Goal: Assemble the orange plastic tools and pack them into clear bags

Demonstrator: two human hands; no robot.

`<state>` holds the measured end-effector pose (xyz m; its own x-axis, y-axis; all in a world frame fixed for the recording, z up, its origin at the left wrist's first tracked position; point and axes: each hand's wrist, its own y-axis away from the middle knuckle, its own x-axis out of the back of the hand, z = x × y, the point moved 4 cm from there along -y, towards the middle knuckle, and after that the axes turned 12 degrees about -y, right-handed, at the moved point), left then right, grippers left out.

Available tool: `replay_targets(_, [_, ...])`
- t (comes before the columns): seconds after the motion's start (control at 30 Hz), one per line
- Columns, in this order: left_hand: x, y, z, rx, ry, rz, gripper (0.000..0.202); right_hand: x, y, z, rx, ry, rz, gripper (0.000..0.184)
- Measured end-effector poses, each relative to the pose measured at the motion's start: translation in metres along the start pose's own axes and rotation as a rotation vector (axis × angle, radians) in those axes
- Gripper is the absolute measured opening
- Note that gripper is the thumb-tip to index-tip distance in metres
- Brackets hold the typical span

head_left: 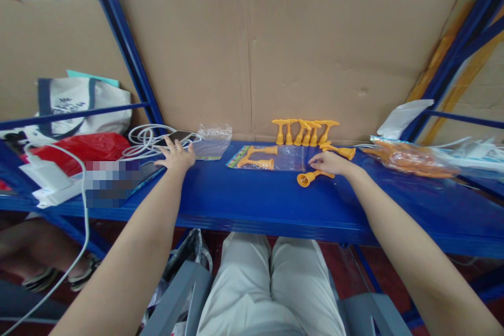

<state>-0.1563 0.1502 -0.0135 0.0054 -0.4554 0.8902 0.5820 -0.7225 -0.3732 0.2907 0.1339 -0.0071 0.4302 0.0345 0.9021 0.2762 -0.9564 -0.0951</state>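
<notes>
My left hand (pixel 176 156) is spread open over the blue shelf, beside a dark phone (pixel 179 136) and a looped white cable (pixel 147 139). Closed at the fingertips, my right hand (pixel 329 161) is at the right end of a clear plastic bag (pixel 289 157); whether it pinches the bag is unclear. Inside that bag lie orange T-shaped plastic pieces (pixel 258 164). Below my right hand is a loose orange piece with a flared cup end (pixel 306 178). Another orange piece (pixel 346 153) lies just behind the hand. Several more (pixel 302 132) stand upright in a row against the cardboard.
A second clear bag (pixel 214 142) lies behind my left hand. Filled orange bags (pixel 413 160) lie at the right. A white power strip (pixel 59 189), red bag (pixel 88 149) and canvas tote (pixel 84 105) occupy the left. Cardboard (pixel 197 63) closes off the back.
</notes>
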Motion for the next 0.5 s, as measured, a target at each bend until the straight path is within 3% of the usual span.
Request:
replay_targets(0.3, [0.003, 0.003, 0.002, 0.001, 0.027, 0.000, 0.072, 0.000, -0.001, 0.000, -0.007, 0.012, 0.009, 0.034])
replay_targets(0.5, [0.017, -0.006, -0.010, -0.020, 0.033, 0.095, 0.072, 0.001, 0.002, -0.002, -0.008, 0.018, -0.002, 0.036])
